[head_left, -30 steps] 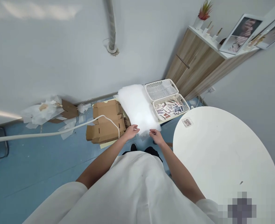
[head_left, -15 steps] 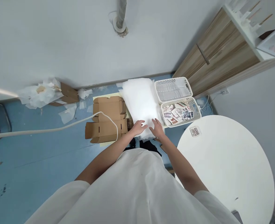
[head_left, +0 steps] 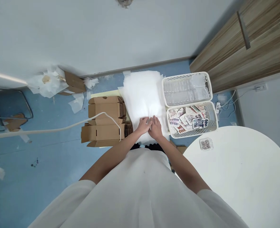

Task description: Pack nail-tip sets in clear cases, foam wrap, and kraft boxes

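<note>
A stack of thin white packing foam sheets (head_left: 142, 91) lies before me. My left hand (head_left: 143, 125) and my right hand (head_left: 155, 128) meet over its near part, fingertips almost touching. Both are closed in a pinch, and the top sheet puckers just above the fingers. A small greyish, translucent bit shows between the fingertips; it looks like gathered sheet, though the fingers partly cover it. Left of the stack are flattened brown cardboard boxes (head_left: 106, 109). To the right, a white basket (head_left: 217, 122) holds several cards of press-on nails (head_left: 186, 118).
A second white basket (head_left: 163, 91) holds clear plastic cases (head_left: 185, 90). At lower right is a round white table (head_left: 239, 177) with one clear nail case (head_left: 206, 144). A white cable (head_left: 66, 129) crosses from the left over the boxes. Crumpled foam (head_left: 47, 84) lies by the wall.
My hands came together from a spread, open pose and closed at the top foam sheet, which now puckers. The view shifted, bringing the baskets and table nearer.
</note>
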`<state>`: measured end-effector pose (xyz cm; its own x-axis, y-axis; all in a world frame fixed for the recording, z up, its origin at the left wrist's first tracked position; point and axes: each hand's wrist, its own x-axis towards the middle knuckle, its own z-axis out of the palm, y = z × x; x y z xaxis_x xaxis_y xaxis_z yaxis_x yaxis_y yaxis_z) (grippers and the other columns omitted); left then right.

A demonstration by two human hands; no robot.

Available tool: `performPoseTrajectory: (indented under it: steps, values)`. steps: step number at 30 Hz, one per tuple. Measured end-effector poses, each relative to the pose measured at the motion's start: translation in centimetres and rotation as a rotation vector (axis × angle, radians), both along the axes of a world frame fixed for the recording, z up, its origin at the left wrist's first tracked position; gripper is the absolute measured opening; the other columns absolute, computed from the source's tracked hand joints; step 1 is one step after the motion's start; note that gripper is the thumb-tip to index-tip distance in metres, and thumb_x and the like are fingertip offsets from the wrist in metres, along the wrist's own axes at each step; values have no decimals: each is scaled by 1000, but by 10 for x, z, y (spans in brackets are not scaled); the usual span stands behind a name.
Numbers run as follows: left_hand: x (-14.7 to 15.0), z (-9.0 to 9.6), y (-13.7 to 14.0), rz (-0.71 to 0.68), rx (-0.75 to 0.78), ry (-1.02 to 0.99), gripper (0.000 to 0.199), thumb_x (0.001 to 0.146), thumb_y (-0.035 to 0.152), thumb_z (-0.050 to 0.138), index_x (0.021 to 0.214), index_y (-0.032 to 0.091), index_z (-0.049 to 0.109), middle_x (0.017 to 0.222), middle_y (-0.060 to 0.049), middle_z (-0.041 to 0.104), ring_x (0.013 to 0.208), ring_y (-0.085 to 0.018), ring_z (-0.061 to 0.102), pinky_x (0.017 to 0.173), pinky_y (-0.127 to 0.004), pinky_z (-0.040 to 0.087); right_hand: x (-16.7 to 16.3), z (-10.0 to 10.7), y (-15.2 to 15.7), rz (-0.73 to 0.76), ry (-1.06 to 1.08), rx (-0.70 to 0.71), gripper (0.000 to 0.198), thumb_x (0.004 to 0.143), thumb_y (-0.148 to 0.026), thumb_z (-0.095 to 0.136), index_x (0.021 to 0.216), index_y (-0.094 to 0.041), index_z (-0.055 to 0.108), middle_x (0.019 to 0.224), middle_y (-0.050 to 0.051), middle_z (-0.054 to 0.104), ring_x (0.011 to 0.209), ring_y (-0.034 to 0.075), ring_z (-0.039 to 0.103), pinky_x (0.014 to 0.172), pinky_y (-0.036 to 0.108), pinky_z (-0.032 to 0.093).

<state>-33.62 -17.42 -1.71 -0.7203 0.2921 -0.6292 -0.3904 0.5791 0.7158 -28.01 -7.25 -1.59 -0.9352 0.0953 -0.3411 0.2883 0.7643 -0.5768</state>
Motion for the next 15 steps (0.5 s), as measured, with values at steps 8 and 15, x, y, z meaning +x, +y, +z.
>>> performPoseTrajectory:
  steps: [8,15]
  values:
    - [-8,-11,3,247,77,-14,24,80,35,49,87,17,64,91,-6,66,85,-18,60,76,-29,48,0,5,-11,142,3,-107,67,75,-17,49,137,-15,26,144,13,26,134,28,17,105,51,18]
    - [-11,-29,-4,298,-2,-104,23,78,36,48,75,17,61,72,-4,64,68,-15,60,61,-27,46,-1,3,6,-119,91,-228,46,79,-23,46,124,-19,46,140,9,33,130,24,28,106,43,26]
